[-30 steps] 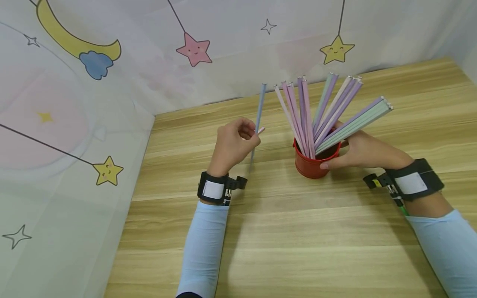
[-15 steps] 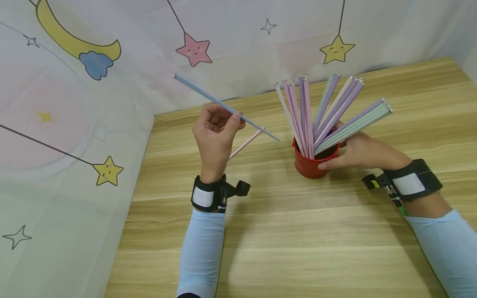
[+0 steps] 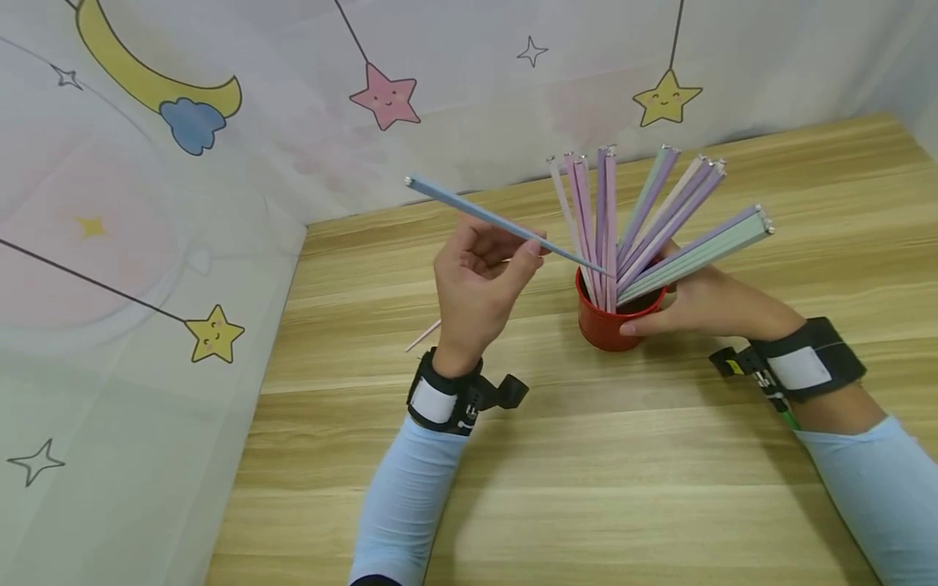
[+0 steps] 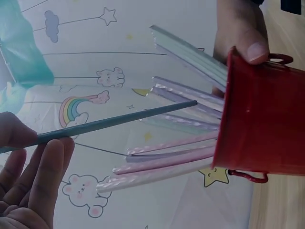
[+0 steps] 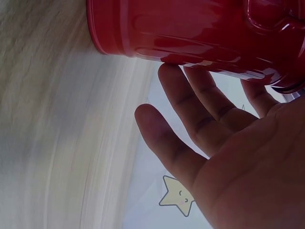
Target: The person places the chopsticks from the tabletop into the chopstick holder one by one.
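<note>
My left hand (image 3: 479,277) pinches a slim blue stick (image 3: 476,212) between thumb and fingers. The stick slants, its silvery end up and left and its thin tip toward the red pail (image 3: 608,330). In the left wrist view that tip lies above the pail's rim, in front of the other sticks. Several pink, purple, white and green sticks (image 3: 611,220) fan out of the pail. My right hand (image 3: 714,301) holds the pail from its right side, thumb at the front near the rim. Fingertips (image 5: 169,71) touch its wall in the right wrist view.
A thin pink stick (image 3: 422,335) lies on the wooden table (image 3: 623,472), partly hidden behind my left hand. A pale cloth backdrop (image 3: 469,98) with stars and a moon stands along the table's back and left edges.
My left hand lifted the blue stick, tilted it from near upright to a slant, then carried it right toward the pail. My right hand stays on the pail.
</note>
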{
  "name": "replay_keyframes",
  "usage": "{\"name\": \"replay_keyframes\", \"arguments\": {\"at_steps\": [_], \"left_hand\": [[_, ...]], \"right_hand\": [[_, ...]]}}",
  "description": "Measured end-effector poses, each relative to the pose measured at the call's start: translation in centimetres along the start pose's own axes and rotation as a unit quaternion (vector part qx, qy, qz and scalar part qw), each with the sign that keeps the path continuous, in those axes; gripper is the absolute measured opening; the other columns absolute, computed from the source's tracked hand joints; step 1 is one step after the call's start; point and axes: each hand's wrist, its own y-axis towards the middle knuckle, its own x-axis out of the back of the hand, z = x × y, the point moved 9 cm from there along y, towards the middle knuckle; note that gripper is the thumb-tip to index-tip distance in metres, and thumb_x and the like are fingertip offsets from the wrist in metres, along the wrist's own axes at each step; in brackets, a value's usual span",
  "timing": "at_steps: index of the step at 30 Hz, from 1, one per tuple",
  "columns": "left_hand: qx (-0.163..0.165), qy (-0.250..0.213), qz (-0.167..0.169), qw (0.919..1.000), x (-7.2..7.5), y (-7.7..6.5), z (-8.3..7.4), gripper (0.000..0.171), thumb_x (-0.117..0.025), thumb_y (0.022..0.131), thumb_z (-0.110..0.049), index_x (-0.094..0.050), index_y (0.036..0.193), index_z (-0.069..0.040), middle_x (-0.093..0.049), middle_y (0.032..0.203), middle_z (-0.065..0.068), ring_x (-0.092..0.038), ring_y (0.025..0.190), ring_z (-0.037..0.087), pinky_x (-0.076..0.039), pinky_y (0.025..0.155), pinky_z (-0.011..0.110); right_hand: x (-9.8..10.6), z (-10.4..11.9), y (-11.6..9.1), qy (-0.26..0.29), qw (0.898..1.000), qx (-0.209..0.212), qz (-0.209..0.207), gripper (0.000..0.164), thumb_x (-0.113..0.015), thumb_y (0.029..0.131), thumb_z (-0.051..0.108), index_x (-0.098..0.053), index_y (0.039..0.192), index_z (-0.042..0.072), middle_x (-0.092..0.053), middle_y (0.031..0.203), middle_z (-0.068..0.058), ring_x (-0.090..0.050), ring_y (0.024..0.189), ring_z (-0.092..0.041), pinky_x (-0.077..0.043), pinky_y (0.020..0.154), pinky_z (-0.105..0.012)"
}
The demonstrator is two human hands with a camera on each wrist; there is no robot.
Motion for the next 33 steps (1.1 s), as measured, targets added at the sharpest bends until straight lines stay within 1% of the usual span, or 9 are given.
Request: {"name": "replay_keyframes", "arguments": {"at_steps": [2, 8, 12, 14, 18, 22, 29, 31, 33], "left_hand": [[0.004, 0.012, 0.028, 0.9995, -1.2, -0.4, 0.4, 0.02, -0.067, 0.088, 0.01, -0.056, 0.105, 0.017, -0.067, 0.094, 0.034, -0.072, 0.082, 0.022, -0.061, 0.068, 0.039], [0.008, 0.083, 0.118, 0.9895, -5.0, -1.6, 1.7, 0.018, -0.069, 0.088, 0.009, -0.062, 0.105, 0.01, -0.072, 0.096, 0.024, -0.074, 0.087, 0.024, -0.061, 0.072, 0.035], [-0.01, 0.145, 0.167, 0.9751, -7.1, -2.5, 2.6, 0.017, -0.069, 0.089, 0.006, -0.063, 0.105, 0.007, -0.073, 0.098, 0.019, -0.073, 0.088, 0.014, -0.059, 0.075, 0.025], [-0.029, 0.188, 0.187, 0.9638, -8.0, -2.8, 2.9, 0.016, -0.069, 0.09, 0.003, -0.064, 0.105, 0.005, -0.073, 0.098, 0.016, -0.071, 0.089, 0.009, -0.057, 0.075, 0.019], [-0.077, 0.286, 0.219, 0.9297, -9.7, -3.5, 3.2, 0.014, -0.069, 0.093, -0.005, -0.068, 0.106, 0.001, -0.074, 0.098, 0.008, -0.068, 0.089, 0.003, -0.05, 0.08, 0.011], [-0.093, 0.353, 0.242, 0.8987, -10.6, -4.1, 3.8, 0.014, -0.068, 0.095, -0.011, -0.072, 0.106, -0.002, -0.074, 0.099, 0.003, -0.066, 0.09, 0.003, -0.045, 0.084, 0.007], [-0.104, 0.41, 0.263, 0.8673, -11.0, -4.6, 4.3, 0.015, -0.068, 0.097, -0.011, -0.075, 0.108, -0.003, -0.075, 0.098, 0.002, -0.07, 0.092, 0.009, -0.046, 0.087, 0.011], [-0.109, 0.416, 0.262, 0.8638, -10.9, -4.6, 4.2, 0.016, -0.068, 0.097, -0.013, -0.076, 0.108, -0.004, -0.076, 0.099, 0.002, -0.071, 0.093, 0.01, -0.047, 0.088, 0.011], [-0.113, 0.413, 0.251, 0.8679, -10.6, -4.3, 3.9, 0.016, -0.068, 0.097, -0.013, -0.076, 0.107, -0.003, -0.076, 0.098, 0.003, -0.071, 0.091, 0.01, -0.047, 0.086, 0.011]], "right_hand": [[0.0, 0.0, 0.0, -0.002, 1.0, 0.003, -0.002, 0.105, -0.093, 0.073, 0.015, -0.028, 0.156, 0.018, -0.043, 0.149, -0.004, -0.045, 0.132, -0.026, -0.043, 0.105, -0.05], [0.0, 0.3, 0.0, -0.005, 1.0, 0.025, -0.002, 0.1, -0.093, 0.073, 0.013, -0.032, 0.153, 0.018, -0.046, 0.144, -0.002, -0.049, 0.126, -0.023, -0.042, 0.096, -0.016], [-0.1, 0.6, 0.1, -0.003, 0.999, 0.042, -0.001, 0.091, -0.092, 0.073, 0.013, -0.039, 0.147, 0.02, -0.052, 0.136, 0.003, -0.054, 0.118, -0.017, -0.044, 0.095, -0.015], [0.0, 0.8, 0.2, -0.006, 0.999, 0.052, -0.002, 0.087, -0.092, 0.073, 0.012, -0.043, 0.145, 0.02, -0.056, 0.132, 0.005, -0.057, 0.114, -0.015, -0.045, 0.094, -0.015], [0.0, 1.2, 0.2, -0.014, 0.997, 0.08, 0.0, 0.082, -0.091, 0.074, 0.01, -0.046, 0.142, 0.017, -0.062, 0.127, 0.004, -0.06, 0.108, -0.012, -0.047, 0.09, -0.016], [-0.2, 1.5, 0.1, -0.022, 0.995, 0.094, 0.006, 0.086, -0.089, 0.077, 0.008, -0.037, 0.146, 0.013, -0.06, 0.128, 0.0, -0.059, 0.107, -0.012, -0.048, 0.088, -0.016], [-0.5, 1.5, 0.1, -0.034, 0.995, 0.085, 0.024, 0.076, -0.084, 0.083, 0.012, -0.042, 0.145, 0.012, -0.058, 0.132, 0.001, -0.054, 0.113, -0.011, -0.044, 0.091, -0.015], [-0.7, 1.5, 0.0, -0.031, 0.995, 0.083, 0.036, 0.074, -0.083, 0.085, 0.013, -0.043, 0.147, 0.014, -0.055, 0.136, 0.002, -0.051, 0.117, -0.01, -0.043, 0.093, -0.016], [-0.7, 1.5, -0.1, -0.032, 0.995, 0.086, 0.042, 0.07, -0.082, 0.086, 0.013, -0.045, 0.146, 0.014, -0.056, 0.135, 0.003, -0.052, 0.117, -0.01, -0.044, 0.093, -0.016]]}}
